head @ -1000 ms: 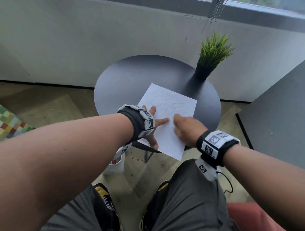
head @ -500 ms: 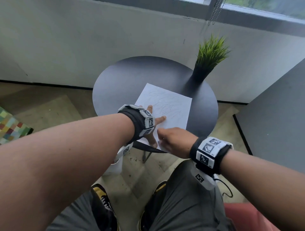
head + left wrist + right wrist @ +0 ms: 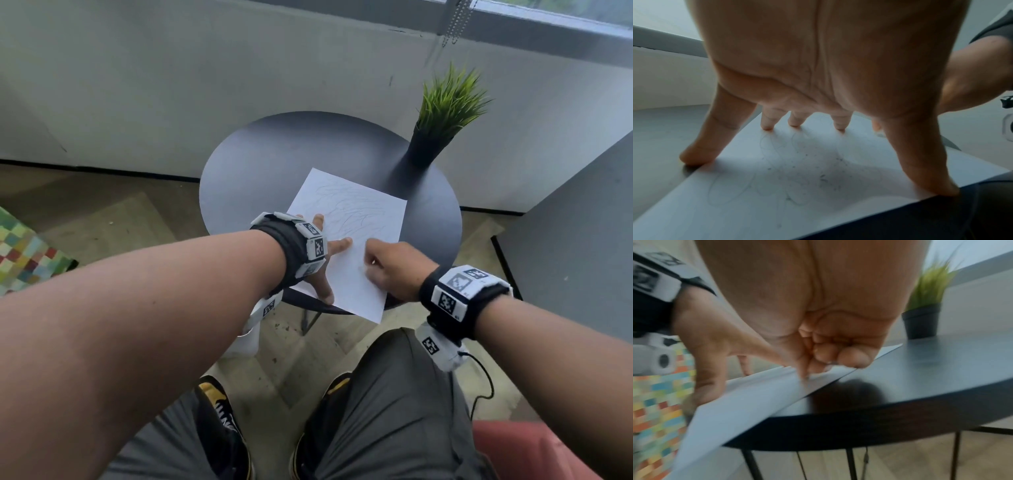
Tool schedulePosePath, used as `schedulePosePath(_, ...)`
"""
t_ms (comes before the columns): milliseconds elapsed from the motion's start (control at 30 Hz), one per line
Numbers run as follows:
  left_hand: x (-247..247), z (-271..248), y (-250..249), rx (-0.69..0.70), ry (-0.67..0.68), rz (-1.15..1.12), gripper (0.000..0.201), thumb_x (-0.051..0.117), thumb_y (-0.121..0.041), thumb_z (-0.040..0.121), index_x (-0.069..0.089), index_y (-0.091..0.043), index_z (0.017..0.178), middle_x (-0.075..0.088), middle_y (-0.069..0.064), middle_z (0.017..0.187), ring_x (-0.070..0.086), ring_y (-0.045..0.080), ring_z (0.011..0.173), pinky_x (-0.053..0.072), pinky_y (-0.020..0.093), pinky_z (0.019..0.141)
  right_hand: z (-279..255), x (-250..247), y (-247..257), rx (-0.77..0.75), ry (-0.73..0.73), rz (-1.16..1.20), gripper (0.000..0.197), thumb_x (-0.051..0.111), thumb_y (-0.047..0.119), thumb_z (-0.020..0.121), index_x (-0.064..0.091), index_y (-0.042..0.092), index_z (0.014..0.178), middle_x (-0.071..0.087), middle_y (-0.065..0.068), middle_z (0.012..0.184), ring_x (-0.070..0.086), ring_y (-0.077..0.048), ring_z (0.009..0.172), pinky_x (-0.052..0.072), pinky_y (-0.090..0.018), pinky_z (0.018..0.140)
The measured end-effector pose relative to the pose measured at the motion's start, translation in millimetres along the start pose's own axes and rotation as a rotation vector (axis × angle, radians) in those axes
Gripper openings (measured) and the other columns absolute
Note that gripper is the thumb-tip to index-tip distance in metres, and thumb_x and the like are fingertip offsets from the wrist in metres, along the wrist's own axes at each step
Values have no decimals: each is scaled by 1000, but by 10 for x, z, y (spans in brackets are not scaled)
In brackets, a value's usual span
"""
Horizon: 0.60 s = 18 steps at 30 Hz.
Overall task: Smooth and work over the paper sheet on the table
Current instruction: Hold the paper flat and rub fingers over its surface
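Observation:
A white paper sheet (image 3: pixel 356 212) with faint pencil scribbles lies on the round dark table (image 3: pixel 274 164), its near corner hanging over the table edge. My left hand (image 3: pixel 323 255) is spread flat on the sheet's left side, and its fingertips (image 3: pixel 767 127) press the paper (image 3: pixel 777 178) down. On the sheet's near right part rests my right hand (image 3: pixel 390 270), curled into a loose fist. In the right wrist view its bunched fingers (image 3: pixel 851 358) touch the paper (image 3: pixel 756 394), and no object shows between them. Small dark crumbs dot the sheet.
A potted green plant (image 3: pixel 442 113) stands at the table's far right rim. A grey wall runs behind, a grey cabinet (image 3: pixel 582 240) stands to the right, and a multicoloured rug (image 3: pixel 24 260) lies on the left. My knees and shoes are below the table edge.
My right hand slid toward the near edge of the sheet, then back farther onto it. The left hand stayed spread on the paper.

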State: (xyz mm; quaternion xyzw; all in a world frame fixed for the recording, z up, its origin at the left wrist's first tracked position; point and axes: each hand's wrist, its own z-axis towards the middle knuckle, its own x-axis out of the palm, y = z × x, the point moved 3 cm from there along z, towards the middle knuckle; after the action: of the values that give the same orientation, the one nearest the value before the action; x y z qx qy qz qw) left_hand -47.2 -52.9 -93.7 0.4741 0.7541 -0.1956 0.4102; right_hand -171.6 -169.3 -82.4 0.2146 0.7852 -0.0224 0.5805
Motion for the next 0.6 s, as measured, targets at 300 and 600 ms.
schedulePosePath(300, -23, 48, -12, -39, -14, -28, 139, 65, -95, 40, -16, -61, 147, -27, 12, 165, -1, 54, 149, 21, 74, 112, -144, 68, -5, -39, -15, 70, 11, 49, 29, 93, 44, 20, 93, 60, -4, 86, 55, -28, 76, 50, -36, 69)
schedulePosePath(600, 36, 133, 4, -31, -16, -8, 144, 58, -100, 29, -23, -63, 142, -28, 15, 164, -3, 58, 148, 18, 76, 110, -208, 166, 203, -234, 92, 18, 10, 49, 29, 94, 45, 20, 93, 58, 0, 84, 51, -25, 75, 47, -35, 67)
